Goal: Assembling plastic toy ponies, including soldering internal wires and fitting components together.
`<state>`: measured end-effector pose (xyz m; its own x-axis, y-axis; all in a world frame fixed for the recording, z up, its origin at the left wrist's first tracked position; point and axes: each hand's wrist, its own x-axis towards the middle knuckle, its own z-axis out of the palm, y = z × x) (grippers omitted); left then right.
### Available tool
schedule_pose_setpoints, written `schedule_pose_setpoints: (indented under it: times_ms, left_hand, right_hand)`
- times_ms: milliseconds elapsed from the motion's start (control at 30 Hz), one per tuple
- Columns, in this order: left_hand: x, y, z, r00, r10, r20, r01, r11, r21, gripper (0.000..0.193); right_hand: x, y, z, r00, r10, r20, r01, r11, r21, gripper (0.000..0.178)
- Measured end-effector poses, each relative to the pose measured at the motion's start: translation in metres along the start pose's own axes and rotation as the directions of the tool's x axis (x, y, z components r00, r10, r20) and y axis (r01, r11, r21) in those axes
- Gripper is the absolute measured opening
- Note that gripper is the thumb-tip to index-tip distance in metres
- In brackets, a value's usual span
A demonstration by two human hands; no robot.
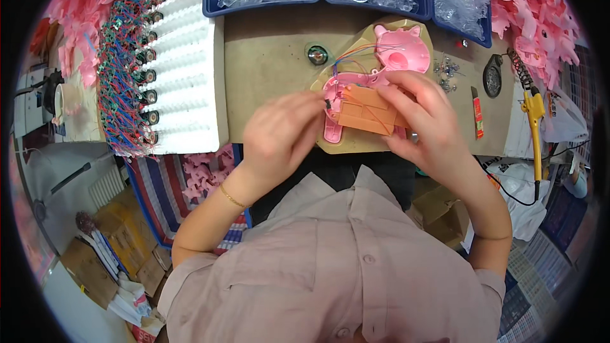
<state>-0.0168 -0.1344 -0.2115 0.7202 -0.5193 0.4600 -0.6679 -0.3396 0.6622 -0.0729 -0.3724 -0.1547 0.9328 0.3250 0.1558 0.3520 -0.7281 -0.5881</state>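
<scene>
A pink plastic toy shell half (pixel 416 53), shaped like an animal with a round eared head, lies on a tan board in front of me. Over its body sits an orange rectangular box (pixel 362 112) with thin wires across it. My right hand (pixel 424 114) grips this box at its right side, fingers on top and thumb at the lower edge. My left hand (pixel 283 128) is closed in a pinch at the shell's left edge, beside a small dark piece (pixel 328 104). Red and blue wires (pixel 356 51) arch from the shell toward a small round speaker (pixel 316 55).
Blue trays (pixel 267 7) of clear plastic parts line the back. At left, a white ridged foam board (pixel 190 82) carries wired speakers. Pink shells (pixel 534 19) pile up at both far corners. Loose screws (pixel 448 71), a red tube (pixel 477 117) and a yellow-handled soldering iron (pixel 535 114) are at right.
</scene>
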Motion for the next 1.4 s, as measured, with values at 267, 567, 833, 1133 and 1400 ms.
schedule_pose_setpoints:
  times_ms: [267,567,833,1133,1400]
  left_hand:
    - [-0.016,-0.006,0.007,0.98,0.16,0.115,-0.169,0.983,0.07,0.048]
    - [-0.019,-0.001,0.001,0.957,0.18,0.228,-0.229,0.951,0.21,0.052]
    - [-0.02,-0.006,-0.002,0.947,0.206,0.247,-0.258,0.945,0.203,0.054]
    - [-0.014,-0.004,-0.008,0.941,0.215,0.259,-0.27,0.943,0.196,0.047]
    - [-0.02,-0.013,-0.005,0.948,0.204,0.244,-0.237,0.965,0.111,0.054]
  right_hand:
    - [0.011,0.008,-0.002,0.998,-0.026,0.053,0.029,0.998,-0.053,0.065]
    - [0.022,0.002,-0.012,0.988,-0.004,0.153,0.02,0.994,-0.106,0.059]
    - [0.022,0.002,-0.011,0.994,-0.045,0.102,0.059,0.989,-0.136,0.058]
    - [0.026,0.004,-0.009,0.982,-0.097,0.16,0.117,0.986,-0.119,0.06]
    - [0.034,0.0,-0.014,0.959,-0.119,0.257,0.173,0.965,-0.196,0.063]
